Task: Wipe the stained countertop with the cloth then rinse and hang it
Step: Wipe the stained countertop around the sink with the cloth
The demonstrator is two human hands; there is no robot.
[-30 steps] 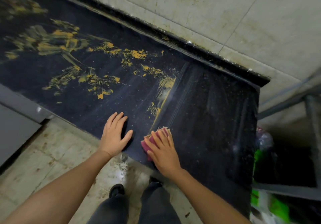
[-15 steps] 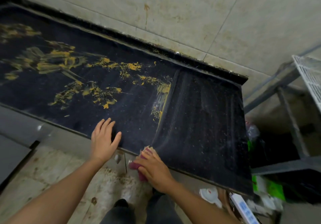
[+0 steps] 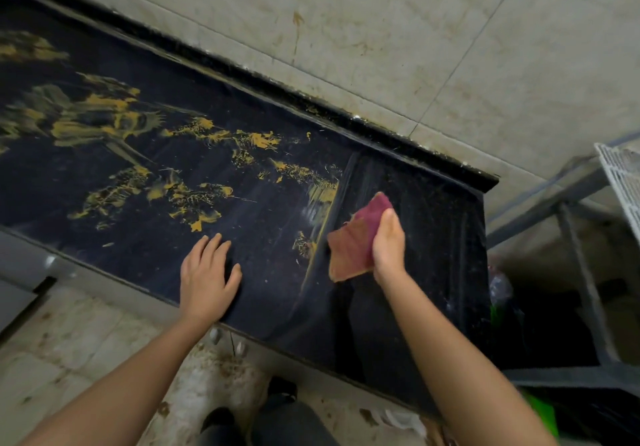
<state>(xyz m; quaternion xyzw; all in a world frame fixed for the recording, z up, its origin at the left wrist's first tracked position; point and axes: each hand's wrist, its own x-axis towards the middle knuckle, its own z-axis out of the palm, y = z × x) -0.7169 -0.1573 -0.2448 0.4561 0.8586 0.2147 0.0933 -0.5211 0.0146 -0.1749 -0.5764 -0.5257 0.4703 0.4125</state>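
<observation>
A black countertop (image 3: 415, 224) runs from upper left to lower right. Yellow stains (image 3: 104, 123) smear its left and middle parts; the right part looks wiped, with a yellow streak (image 3: 323, 199) at the border. My right hand (image 3: 388, 244) grips a magenta cloth (image 3: 356, 241) with yellow-soiled edges, lifted above the wiped area. My left hand (image 3: 207, 279) rests flat on the counter near its front edge, fingers spread.
A tiled wall (image 3: 381, 47) rises behind the counter. A metal rack (image 3: 588, 203) with a white grid shelf (image 3: 623, 182) stands to the right, green items (image 3: 543, 414) below it. The dirty tiled floor (image 3: 69, 359) and my shoes (image 3: 284, 386) lie below.
My right hand has lifted the cloth off the counter's front edge and raised it above the wiped area. The left hand stays flat on the counter.
</observation>
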